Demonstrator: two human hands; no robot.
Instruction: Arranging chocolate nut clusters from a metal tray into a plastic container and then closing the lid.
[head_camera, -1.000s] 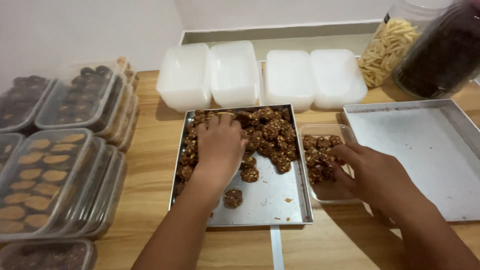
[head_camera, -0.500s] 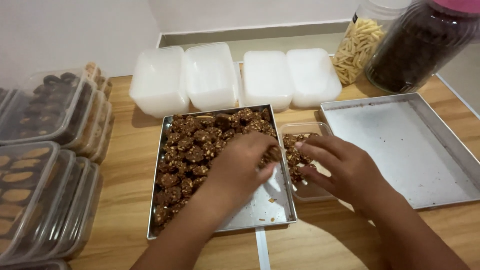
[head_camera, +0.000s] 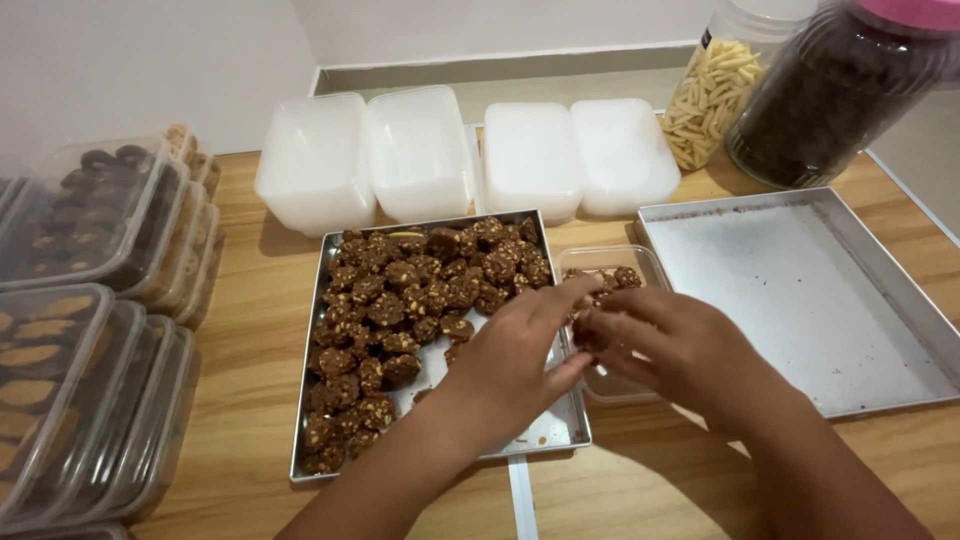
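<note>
Cookies (head_camera: 400, 300) beside the clear tub (head_camera: 640, 262) look crumbly; we pinch their sides lightly. Left hand (head_camera: 515, 355) and right hand (head_camera: 670, 345) grip state: cannot tell.

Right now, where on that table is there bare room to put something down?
The empty metal tray on the right is bare. Bare wood shows along the near edge and between the cookie tray and the stacked containers. It is crowded where both hands meet over the small clear container, and along the back.
</note>
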